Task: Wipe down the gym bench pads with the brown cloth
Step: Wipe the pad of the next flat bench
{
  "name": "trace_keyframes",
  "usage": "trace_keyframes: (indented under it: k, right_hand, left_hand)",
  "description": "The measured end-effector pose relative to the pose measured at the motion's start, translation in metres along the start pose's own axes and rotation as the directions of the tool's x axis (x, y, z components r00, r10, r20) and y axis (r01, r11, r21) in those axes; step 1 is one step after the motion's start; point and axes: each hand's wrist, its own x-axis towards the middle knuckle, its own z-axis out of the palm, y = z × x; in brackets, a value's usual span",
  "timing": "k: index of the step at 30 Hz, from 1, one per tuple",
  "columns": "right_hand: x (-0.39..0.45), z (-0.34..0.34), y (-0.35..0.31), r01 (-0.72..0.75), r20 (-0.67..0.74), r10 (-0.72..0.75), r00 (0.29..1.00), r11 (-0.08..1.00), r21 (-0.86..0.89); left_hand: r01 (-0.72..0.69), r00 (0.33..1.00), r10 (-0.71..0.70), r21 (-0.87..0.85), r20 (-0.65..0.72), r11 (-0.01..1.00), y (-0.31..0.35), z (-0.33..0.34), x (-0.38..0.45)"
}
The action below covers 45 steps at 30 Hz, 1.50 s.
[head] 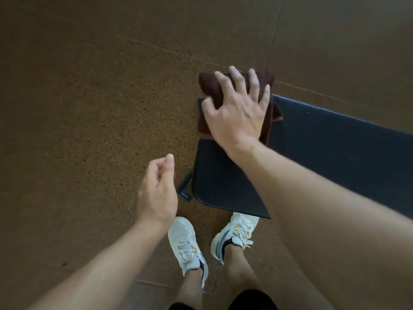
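A black gym bench pad [324, 148] runs from the centre toward the right edge. The brown cloth [211, 86] lies bunched over the pad's far left corner and hangs past its edge. My right hand [239, 110] presses flat on the cloth with fingers spread, covering most of it. My left hand [157, 191] hovers over the floor just left of the pad, fingers loosely curled, holding nothing.
Speckled brown rubber floor tiles [89, 97] surround the bench. A black metal bench foot [185, 189] sticks out beside my left hand. My feet in white trainers [187, 242] stand at the pad's near edge.
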Motion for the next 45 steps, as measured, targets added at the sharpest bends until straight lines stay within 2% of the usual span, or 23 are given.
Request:
trace_keyframes:
  k: [2, 3, 5, 7, 9, 11, 13, 14, 17, 19, 21, 24, 28, 30, 33, 35, 36, 39, 43, 45]
  right_hand:
    - [-0.065, 0.005, 0.007, 0.167, -0.039, -0.167, 0.985, 0.986, -0.002]
    - [-0.105, 0.009, 0.014, 0.239, -0.015, -0.239, 0.971, 0.971, -0.002]
    - [-0.165, 0.014, 0.029, 0.300, 0.037, -0.300, 0.953, 0.954, -0.004]
    - [-0.165, 0.015, 0.045, 0.315, 0.054, -0.313, 0.948, 0.949, -0.019]
    - [-0.117, 0.012, 0.051, 0.242, 0.002, -0.243, 0.970, 0.968, -0.065]
    - [-0.046, 0.000, 0.055, 0.022, -0.077, -0.024, 0.997, 0.999, -0.030]
    - [0.010, -0.011, 0.063, -0.174, -0.043, 0.176, 0.983, 0.984, 0.041]
    - [0.012, -0.013, 0.067, -0.199, -0.036, 0.201, 0.979, 0.979, 0.050]
    - [-0.074, -0.005, 0.077, -0.133, -0.136, 0.135, 0.981, 0.991, 0.022]
    - [-0.166, 0.006, 0.083, -0.179, -0.119, 0.178, 0.977, 0.984, -0.001]
    - [-0.212, 0.012, 0.090, -0.213, -0.064, 0.211, 0.975, 0.977, -0.024]
    - [-0.156, 0.005, 0.103, -0.208, -0.059, 0.208, 0.976, 0.978, 0.003]
    - [-0.008, -0.021, 0.121, -0.335, -0.089, 0.340, 0.936, 0.940, 0.072]
    - [-0.007, -0.024, 0.127, -0.325, -0.109, 0.333, 0.937, 0.942, 0.086]
    - [-0.121, -0.010, 0.121, -0.338, -0.146, 0.349, 0.926, 0.936, 0.095]
    - [-0.211, -0.001, 0.114, -0.384, -0.103, 0.389, 0.916, 0.921, 0.065]
    - [-0.229, -0.001, 0.115, -0.396, -0.073, 0.402, 0.913, 0.915, 0.076]
    - [-0.178, -0.008, 0.138, -0.420, -0.006, 0.422, 0.907, 0.904, 0.081]
    - [-0.032, -0.039, 0.177, -0.519, -0.078, 0.527, 0.846, 0.849, 0.099]
    - [-0.007, -0.048, 0.187, -0.502, -0.061, 0.510, 0.858, 0.858, 0.108]
  left_hand:
    - [0.003, 1.000, -0.003, -0.013, -0.010, 1.000, 0.009, -0.001, 0.004]
    - [0.002, 1.000, -0.002, -0.009, 0.002, 1.000, 0.013, -0.002, 0.004]
    - [0.007, 0.997, -0.011, 0.049, 0.081, 0.999, 0.022, -0.001, 0.001]
    - [-0.036, 0.982, 0.018, 0.098, 0.186, 0.994, 0.028, 0.004, -0.003]
    - [-0.101, 0.960, 0.062, 0.131, 0.274, 0.986, 0.032, 0.011, -0.006]
    - [-0.165, 0.935, 0.094, 0.185, 0.342, 0.969, 0.035, 0.021, -0.004]
    - [-0.228, 0.924, 0.132, 0.239, 0.360, 0.944, 0.037, 0.034, 0.000]
    - [-0.246, 0.921, 0.140, 0.264, 0.364, 0.933, 0.040, 0.040, 0.002]
    - [-0.263, 0.925, 0.146, 0.312, 0.351, 0.913, 0.050, 0.057, 0.001]
    - [-0.281, 0.917, 0.126, 0.392, 0.377, 0.876, 0.054, 0.066, -0.003]
    - [-0.284, 0.919, 0.090, 0.485, 0.384, 0.827, 0.052, 0.074, -0.005]
    - [-0.276, 0.932, 0.079, 0.555, 0.353, 0.785, 0.045, 0.086, -0.003]
    - [-0.306, 0.944, 0.152, 0.600, 0.293, 0.739, 0.035, 0.097, -0.002]
    - [-0.320, 0.940, 0.166, 0.604, 0.297, 0.730, 0.033, 0.098, -0.003]
    - [-0.304, 0.937, 0.115, 0.609, 0.330, 0.733, 0.041, 0.093, -0.004]
    - [-0.295, 0.934, 0.082, 0.620, 0.348, 0.727, 0.045, 0.092, -0.006]
    - [-0.293, 0.933, 0.073, 0.627, 0.351, 0.722, 0.046, 0.092, -0.006]
    - [-0.299, 0.932, 0.080, 0.626, 0.354, 0.720, 0.043, 0.094, -0.004]
    - [-0.328, 0.933, 0.138, 0.625, 0.334, 0.708, 0.035, 0.097, 0.000]
    - [-0.342, 0.929, 0.159, 0.614, 0.334, 0.711, 0.033, 0.097, -0.001]
